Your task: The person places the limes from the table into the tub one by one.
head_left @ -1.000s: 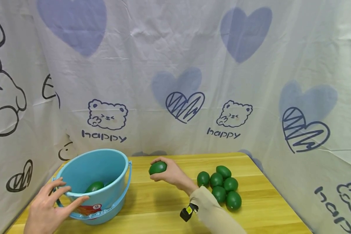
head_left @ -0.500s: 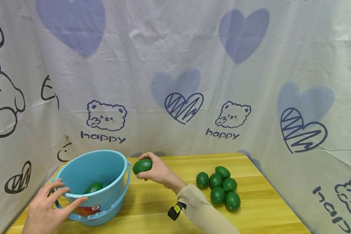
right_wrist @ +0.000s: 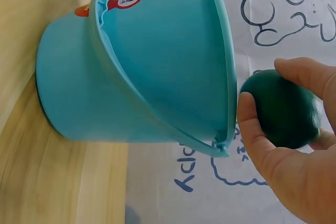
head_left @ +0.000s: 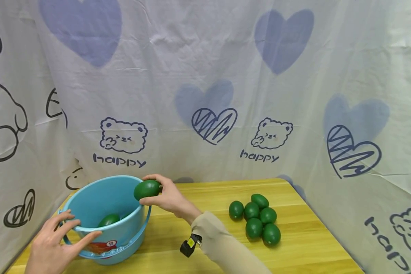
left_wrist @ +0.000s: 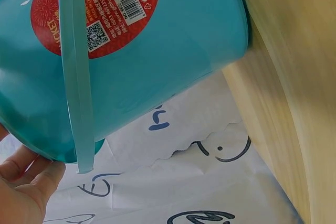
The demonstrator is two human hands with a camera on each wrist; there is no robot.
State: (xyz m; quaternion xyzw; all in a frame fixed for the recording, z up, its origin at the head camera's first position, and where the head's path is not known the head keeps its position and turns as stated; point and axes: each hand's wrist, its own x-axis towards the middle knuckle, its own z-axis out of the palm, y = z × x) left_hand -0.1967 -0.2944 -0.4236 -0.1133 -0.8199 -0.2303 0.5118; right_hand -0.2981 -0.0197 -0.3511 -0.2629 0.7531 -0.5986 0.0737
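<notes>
While the left hand (head_left: pixel 53 242) apparently pinches the bucket (head_left: pixel 128 230), the right hand (head_left: pixel 169 198) grips a green fruit (head_left: pixel 145 190).

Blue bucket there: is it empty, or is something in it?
Not empty: the head view shows a green fruit inside the blue bucket. How full, I cannot tell; its near wall hides the rest.
</notes>
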